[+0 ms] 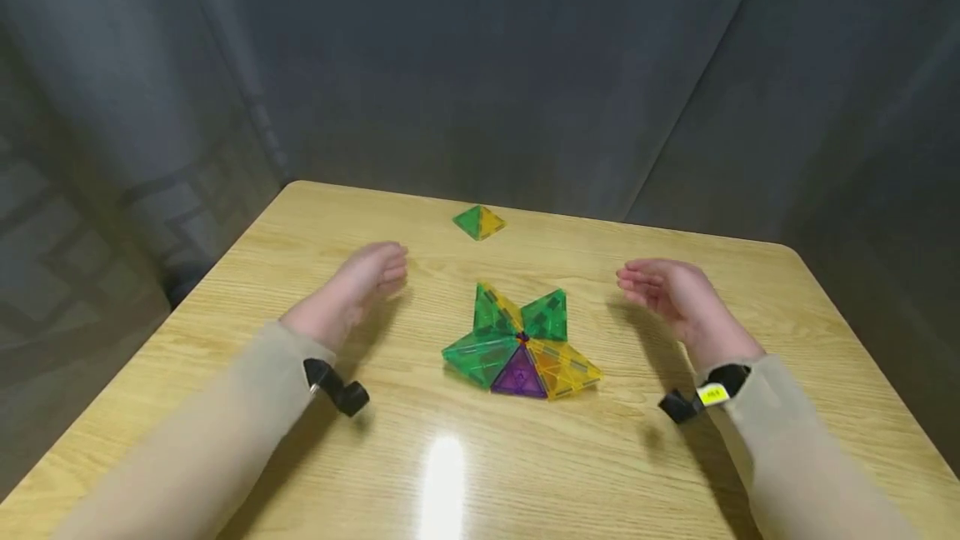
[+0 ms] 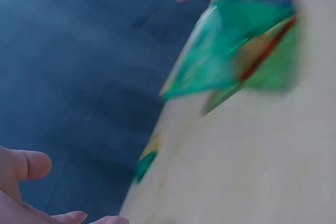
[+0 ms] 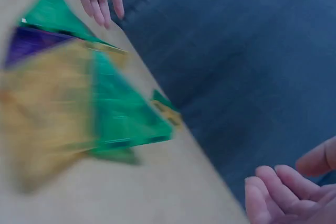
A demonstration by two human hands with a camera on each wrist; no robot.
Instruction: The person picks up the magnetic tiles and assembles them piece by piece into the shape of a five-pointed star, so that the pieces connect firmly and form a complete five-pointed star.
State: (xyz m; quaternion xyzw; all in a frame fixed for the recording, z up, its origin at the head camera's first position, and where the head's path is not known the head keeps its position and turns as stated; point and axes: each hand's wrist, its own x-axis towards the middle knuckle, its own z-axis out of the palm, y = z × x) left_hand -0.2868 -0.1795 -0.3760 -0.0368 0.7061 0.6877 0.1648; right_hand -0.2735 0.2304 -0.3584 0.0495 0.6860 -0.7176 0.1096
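Observation:
A star-like structure of see-through magnetic tiles [image 1: 480, 361] stands mid-table in the head view, with green, yellow and purple triangles meeting at a centre. To its left my left hand [image 1: 360, 282] hovers above the table, fingers relaxed and holding nothing. On the other side, my right hand [image 1: 671, 294] is raised likewise, palm turned inward, apart from the tiles. Both wrist views show the structure blurred: green tiles [image 2: 252, 30] face the left wrist, while a yellow tile [image 3: 52, 108] and a green one face the right.
A small green-and-yellow tile pyramid [image 1: 480, 222] sits near the far edge of the wooden table [image 1: 360, 473]. Behind the table hangs a dark grey curtain [image 1: 480, 65]. A bright light reflection lies on the near tabletop.

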